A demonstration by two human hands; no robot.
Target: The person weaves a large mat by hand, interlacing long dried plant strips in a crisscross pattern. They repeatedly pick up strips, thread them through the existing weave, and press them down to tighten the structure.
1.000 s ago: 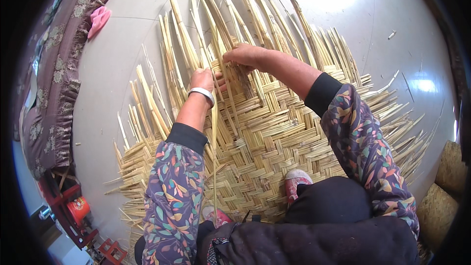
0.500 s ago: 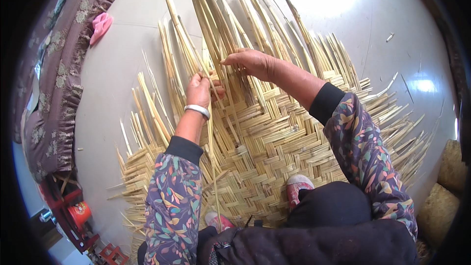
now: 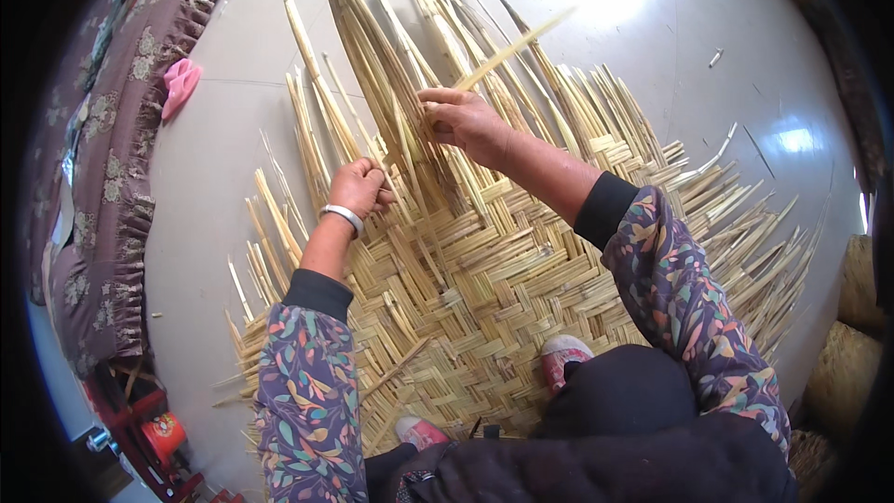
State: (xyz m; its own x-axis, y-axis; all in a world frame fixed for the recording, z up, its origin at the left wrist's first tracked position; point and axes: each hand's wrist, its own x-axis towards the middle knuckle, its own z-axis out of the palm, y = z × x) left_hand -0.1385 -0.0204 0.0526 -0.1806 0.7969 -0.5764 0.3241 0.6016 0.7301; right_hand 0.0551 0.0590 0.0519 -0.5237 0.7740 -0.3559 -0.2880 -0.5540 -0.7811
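A woven reed mat (image 3: 521,261) in a diagonal pattern lies on the floor, with loose reed ends fanning out along its far and side edges. Over the far left part, my left hand (image 3: 360,188) has its fingers curled together at thin reed strips; exactly what it grips is partly hidden. My right hand (image 3: 468,124), farther off and to the right, pinches a pale reed strip (image 3: 514,51) that sticks out up and to the right, slightly blurred. Between the hands a bundle of long upright reeds (image 3: 368,56) rises from the weave.
My shoes (image 3: 564,356) rest on the mat's near part. A patterned cloth cover (image 3: 102,149) hangs along the left, with a pink cloth (image 3: 181,87) beside it. At lower left stands a red object (image 3: 164,435); rolled tan items (image 3: 843,363) stand at right.
The pale strip that ran down past my left hand now points up and right from my right hand. My left hand has moved slightly down and left, away from the right.
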